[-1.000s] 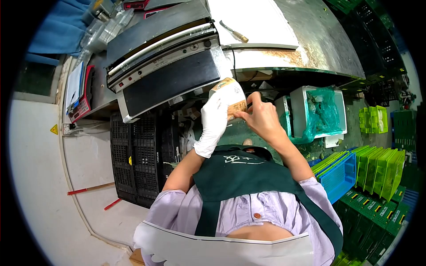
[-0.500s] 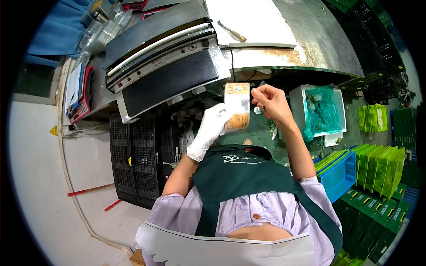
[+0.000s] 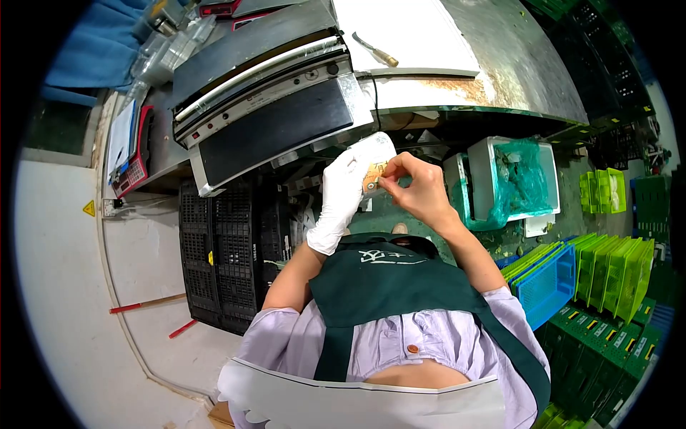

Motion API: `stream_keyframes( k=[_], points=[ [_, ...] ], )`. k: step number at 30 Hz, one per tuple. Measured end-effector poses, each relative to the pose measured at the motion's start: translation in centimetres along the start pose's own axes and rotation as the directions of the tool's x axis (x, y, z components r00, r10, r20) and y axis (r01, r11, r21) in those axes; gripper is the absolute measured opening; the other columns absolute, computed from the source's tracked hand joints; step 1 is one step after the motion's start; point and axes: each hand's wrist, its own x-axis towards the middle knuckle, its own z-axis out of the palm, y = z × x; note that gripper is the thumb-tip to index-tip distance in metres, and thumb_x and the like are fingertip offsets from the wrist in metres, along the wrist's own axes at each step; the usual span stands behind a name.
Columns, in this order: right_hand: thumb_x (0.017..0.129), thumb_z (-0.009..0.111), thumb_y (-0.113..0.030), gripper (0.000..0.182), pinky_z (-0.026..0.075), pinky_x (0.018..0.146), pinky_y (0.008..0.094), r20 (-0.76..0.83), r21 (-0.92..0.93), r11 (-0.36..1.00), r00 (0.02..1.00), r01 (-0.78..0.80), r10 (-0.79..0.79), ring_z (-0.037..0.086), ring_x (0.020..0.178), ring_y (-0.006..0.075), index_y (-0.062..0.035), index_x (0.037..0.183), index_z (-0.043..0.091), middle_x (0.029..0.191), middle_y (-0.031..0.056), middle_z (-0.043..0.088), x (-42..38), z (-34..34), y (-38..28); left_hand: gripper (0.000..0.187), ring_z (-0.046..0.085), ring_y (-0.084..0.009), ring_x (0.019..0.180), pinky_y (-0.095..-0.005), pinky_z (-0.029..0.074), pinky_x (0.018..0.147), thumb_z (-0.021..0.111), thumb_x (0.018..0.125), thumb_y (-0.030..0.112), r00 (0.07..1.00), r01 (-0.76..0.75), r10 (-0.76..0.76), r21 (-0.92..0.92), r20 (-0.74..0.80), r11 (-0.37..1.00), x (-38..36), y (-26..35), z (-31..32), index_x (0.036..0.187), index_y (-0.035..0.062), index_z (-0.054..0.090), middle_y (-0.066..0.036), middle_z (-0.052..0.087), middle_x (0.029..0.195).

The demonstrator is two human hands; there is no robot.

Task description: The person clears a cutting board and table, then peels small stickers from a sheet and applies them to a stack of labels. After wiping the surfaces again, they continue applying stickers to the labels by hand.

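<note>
My left hand [image 3: 341,189], in a white glove, is closed around what looks like a roll of labels [image 3: 377,148], white on its upper part with an orange printed label on the lower part. My bare right hand [image 3: 421,187] pinches thumb and forefinger together at the right edge of the orange label. What lies between those fingertips is too small to make out. Both hands are in front of the counter edge, above the green floor.
A film wrapping machine [image 3: 264,107] stands on the counter, left of a white board [image 3: 407,36] bearing a knife [image 3: 375,50]. A white foam box [image 3: 493,179] with a green bag sits on the right. Black crates [image 3: 221,257] and a blue basket [image 3: 547,279] flank me.
The label roll has tilted and turned in my left hand, showing more white on top. My right hand has moved left and down, from beside the roll onto its edge.
</note>
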Motion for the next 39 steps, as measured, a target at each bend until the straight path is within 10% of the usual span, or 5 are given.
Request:
stream_keyframes(
  k=[7,25,27,31,39],
  points=[
    [0.072,0.071,-0.026,0.03,0.044,0.048,0.0297,-0.081,-0.672,0.741,0.994,-0.001,-0.072,0.056,0.055,0.0237,-0.0037,0.066,0.052,0.064,0.0075,0.057,0.5,-0.8,0.8,0.025,0.06,-0.0136,0.081,-0.0253,0.049,0.069,0.053,0.086,0.007,0.994,-0.05,0.057,0.08,-0.09,0.996,-0.1,0.3,-0.3,0.105,-0.0088,0.054,-0.011,0.062,0.096],
    [0.082,0.063,-0.022,0.024,0.042,0.043,0.0192,0.107,0.421,0.771,0.87,-0.478,0.481,0.051,0.048,0.0071,0.0014,0.074,0.06,0.059,0.0039,0.057,2.6,-4.2,1.1,0.048,0.056,-0.0175,0.097,-0.0254,0.045,0.081,0.063,0.074,-0.006,0.912,-0.307,0.247,0.145,0.328,0.941,-2.6,-1.3,-1.4,0.119,0.0059,0.052,-0.01,0.056,0.11],
    [0.081,0.062,-0.024,0.028,0.046,0.05,0.0237,-0.004,-0.334,0.931,0.988,-0.149,0.156,0.057,0.055,0.0121,0.0031,0.087,0.062,0.069,0.0079,0.063,2.4,-6.0,-0.6,0.026,0.058,-0.0152,0.088,-0.0241,0.047,0.078,0.062,0.075,-0.005,0.924,-0.317,0.274,0.132,0.268,0.939,-2.3,0.5,-1.5,0.099,0.0022,0.064,-0.009,0.06,0.099],
    [0.083,0.058,-0.035,0.047,0.049,0.069,0.0358,0.006,0.638,0.578,0.747,0.509,-0.665,0.06,0.069,0.0233,0.0016,0.111,0.053,0.089,0.0172,0.062,0.3,-10.3,-10.6,0.016,0.059,-0.0124,0.083,-0.0243,0.048,0.076,0.06,0.077,-0.005,0.971,-0.21,0.206,0.022,0.124,0.977,-1.6,2.6,-2.7,0.09,0.0011,0.066,-0.007,0.063,0.09],
    [0.077,0.046,0.001,0.016,0.05,0.053,0.0272,-0.061,0.34,0.56,0.612,0.756,-0.789,0.064,0.061,0.0224,0.005,0.072,0.061,0.072,0.0166,0.064,-2.6,-9.7,-14.1,0.017,0.058,-0.0134,0.085,-0.0259,0.045,0.081,0.062,0.076,-0.001,0.984,-0.178,0.177,-0.017,-0.026,0.984,-1.1,5.5,-4.2,0.093,-0.0011,0.065,-0.007,0.064,0.093]
  ],
)
